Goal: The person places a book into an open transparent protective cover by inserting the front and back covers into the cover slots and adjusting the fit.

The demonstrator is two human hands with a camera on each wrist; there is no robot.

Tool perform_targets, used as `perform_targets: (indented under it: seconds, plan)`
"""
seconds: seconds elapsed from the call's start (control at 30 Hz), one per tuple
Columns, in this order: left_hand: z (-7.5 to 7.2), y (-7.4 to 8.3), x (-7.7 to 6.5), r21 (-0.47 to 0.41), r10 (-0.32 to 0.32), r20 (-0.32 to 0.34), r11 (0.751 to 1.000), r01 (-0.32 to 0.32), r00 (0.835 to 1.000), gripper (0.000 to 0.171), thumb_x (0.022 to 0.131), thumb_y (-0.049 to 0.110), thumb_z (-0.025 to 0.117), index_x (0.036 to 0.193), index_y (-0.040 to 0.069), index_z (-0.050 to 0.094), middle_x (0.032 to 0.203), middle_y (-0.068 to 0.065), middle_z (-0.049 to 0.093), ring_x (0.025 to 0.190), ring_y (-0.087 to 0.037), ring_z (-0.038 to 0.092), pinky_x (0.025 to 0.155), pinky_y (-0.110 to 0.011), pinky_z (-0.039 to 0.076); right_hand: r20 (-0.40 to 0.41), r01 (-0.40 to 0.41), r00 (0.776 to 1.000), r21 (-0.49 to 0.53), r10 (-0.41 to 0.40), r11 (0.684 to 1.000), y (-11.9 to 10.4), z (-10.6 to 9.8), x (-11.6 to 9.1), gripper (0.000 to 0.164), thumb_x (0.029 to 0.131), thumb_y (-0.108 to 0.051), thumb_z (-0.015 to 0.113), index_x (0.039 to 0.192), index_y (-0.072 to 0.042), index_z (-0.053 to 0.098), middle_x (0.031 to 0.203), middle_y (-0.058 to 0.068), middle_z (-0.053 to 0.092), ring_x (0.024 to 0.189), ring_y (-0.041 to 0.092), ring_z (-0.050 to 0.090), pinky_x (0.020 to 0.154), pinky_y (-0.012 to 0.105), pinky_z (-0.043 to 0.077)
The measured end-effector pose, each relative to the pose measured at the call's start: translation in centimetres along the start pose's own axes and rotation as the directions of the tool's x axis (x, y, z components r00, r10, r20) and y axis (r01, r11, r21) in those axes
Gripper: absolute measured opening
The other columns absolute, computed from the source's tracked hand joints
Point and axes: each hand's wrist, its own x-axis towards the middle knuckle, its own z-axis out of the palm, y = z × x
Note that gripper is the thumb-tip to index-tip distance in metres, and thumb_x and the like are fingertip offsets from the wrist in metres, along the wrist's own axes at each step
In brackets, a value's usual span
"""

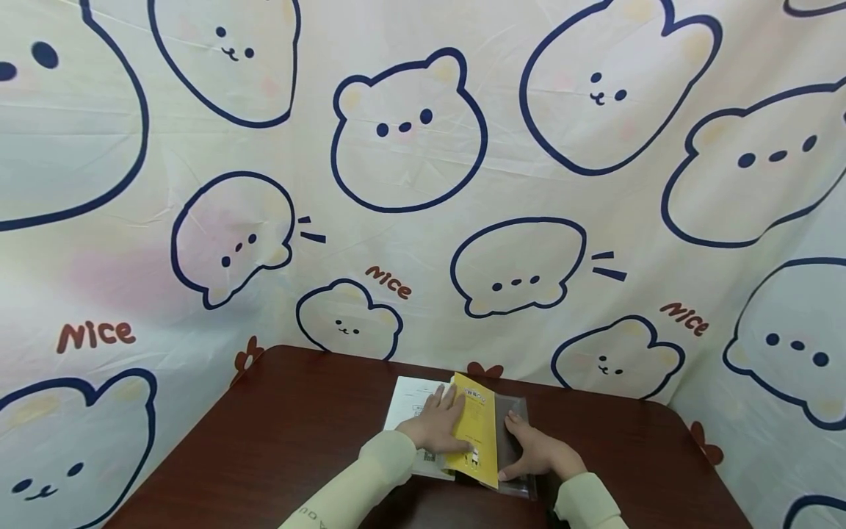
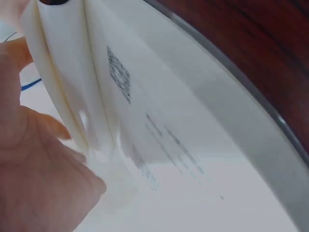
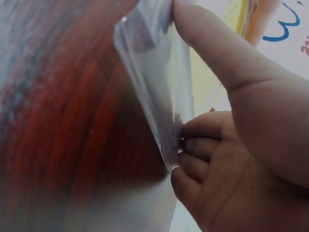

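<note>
A booklet lies spread on the table, its white back (image 1: 405, 402) with a printed code to the left and its yellow cover (image 1: 481, 419) raised at the right. My left hand (image 1: 432, 427) rests across the white side and the fold, fingers extended and thumb on the yellow cover. In the left wrist view, white sheets (image 2: 67, 63) stand up beside that hand. My right hand (image 1: 540, 450) pinches a clear plastic book cover (image 3: 145, 72) along the yellow edge, thumb above and fingers curled below. Part of the plastic is hidden behind the yellow cover.
The dark wooden table (image 1: 284, 441) extends on both sides of the booklet. A cloth with cartoon bear faces (image 1: 410, 169) hangs behind the table's back edge and along the sides.
</note>
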Motion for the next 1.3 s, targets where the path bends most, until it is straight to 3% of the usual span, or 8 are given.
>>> perform_targets:
  seconds: [0.1, 0.2, 0.27, 0.33, 0.43, 0.5, 0.87, 1.3]
  plan:
    - [0.0, -0.4, 0.0, -0.101, -0.028, -0.007, 0.994, 0.027, 1.000, 0.106, 0.087, 0.054, 0.073, 0.161, 0.001, 0.018, 0.169, -0.021, 0.013, 0.157, -0.036, 0.013, 0.125, -0.050, 0.019, 0.002, -0.010, 1.000, -0.003, 0.010, 1.000, 0.0, -0.1, -0.1, 0.111, 0.071, -0.036, 0.094, 0.157, 0.000, 0.033, 0.166, 0.022, 0.022, 0.152, 0.044, 0.022, 0.118, 0.061, 0.027]
    - [0.2, -0.6, 0.2, -0.227, -0.001, -0.020, 0.974, -0.003, 1.000, 0.101, 0.090, 0.043, 0.073, 0.160, -0.003, 0.017, 0.164, -0.021, 0.026, 0.147, -0.034, 0.036, 0.121, -0.048, 0.030, 0.006, -0.008, 1.000, 0.011, 0.008, 1.000, 0.0, -0.1, -0.1, 0.112, 0.071, -0.037, 0.094, 0.157, 0.001, 0.033, 0.166, 0.023, 0.022, 0.153, 0.045, 0.021, 0.119, 0.062, 0.025]
    - [0.2, -0.7, 0.2, -0.259, 0.009, -0.038, 0.966, -0.018, 0.999, 0.095, 0.094, 0.036, 0.070, 0.159, -0.006, 0.016, 0.163, -0.022, 0.029, 0.144, -0.033, 0.041, 0.120, -0.048, 0.032, 0.009, -0.005, 1.000, 0.022, 0.005, 1.000, 0.0, 0.0, -0.1, 0.113, 0.071, -0.038, 0.094, 0.157, 0.002, 0.032, 0.166, 0.024, 0.022, 0.152, 0.046, 0.020, 0.119, 0.062, 0.024]
    - [0.3, -0.8, 0.2, -0.243, 0.003, -0.057, 0.970, -0.017, 0.998, 0.087, 0.098, 0.033, 0.064, 0.158, -0.009, 0.018, 0.162, -0.024, 0.031, 0.144, -0.034, 0.041, 0.120, -0.048, 0.032, 0.020, 0.002, 1.000, 0.020, -0.003, 1.000, 0.0, 0.0, -0.1, 0.114, 0.072, -0.039, 0.093, 0.158, 0.002, 0.030, 0.166, 0.025, 0.021, 0.152, 0.047, 0.019, 0.119, 0.063, 0.024]
    - [0.4, -0.9, 0.0, -0.150, -0.050, -0.058, 0.988, 0.040, 0.997, 0.083, 0.101, 0.041, 0.056, 0.157, -0.010, 0.022, 0.164, -0.024, 0.026, 0.153, -0.037, 0.025, 0.123, -0.051, 0.025, 0.024, 0.009, 1.000, 0.020, -0.010, 1.000, -0.1, 0.0, 0.0, 0.115, 0.072, -0.040, 0.093, 0.158, 0.003, 0.030, 0.166, 0.026, 0.020, 0.152, 0.047, 0.019, 0.119, 0.063, 0.023]
    - [0.6, -1.1, 0.0, -0.127, -0.070, -0.044, 0.990, 0.064, 0.997, 0.081, 0.102, 0.045, 0.053, 0.156, -0.009, 0.025, 0.164, -0.022, 0.028, 0.154, -0.037, 0.022, 0.124, -0.052, 0.022, 0.027, 0.011, 1.000, 0.020, -0.011, 1.000, 0.0, 0.0, 0.1, 0.115, 0.072, -0.040, 0.093, 0.158, 0.003, 0.030, 0.166, 0.026, 0.020, 0.152, 0.047, 0.019, 0.119, 0.063, 0.023]
    - [1.5, -0.7, 0.5, -0.186, -0.020, -0.041, 0.982, 0.012, 0.999, 0.077, 0.104, 0.040, 0.050, 0.156, -0.008, 0.023, 0.164, -0.023, 0.026, 0.154, -0.041, 0.019, 0.123, -0.055, 0.021, 0.027, 0.033, 0.999, 0.039, -0.034, 0.999, 0.4, -0.1, 0.1, 0.113, 0.072, -0.036, 0.093, 0.157, 0.003, 0.031, 0.165, 0.026, 0.022, 0.152, 0.047, 0.021, 0.118, 0.063, 0.024]
    - [2.3, 0.8, 0.9, -0.133, -0.061, -0.037, 0.990, 0.056, 0.997, 0.077, 0.105, 0.039, 0.049, 0.157, -0.009, 0.018, 0.166, -0.024, 0.021, 0.154, -0.039, 0.021, 0.123, -0.051, 0.024, 0.033, 0.080, 0.996, 0.069, -0.082, 0.994, 0.7, -0.5, -0.2, 0.112, 0.074, -0.035, 0.093, 0.158, 0.002, 0.028, 0.166, 0.026, 0.020, 0.151, 0.048, 0.021, 0.117, 0.065, 0.026]
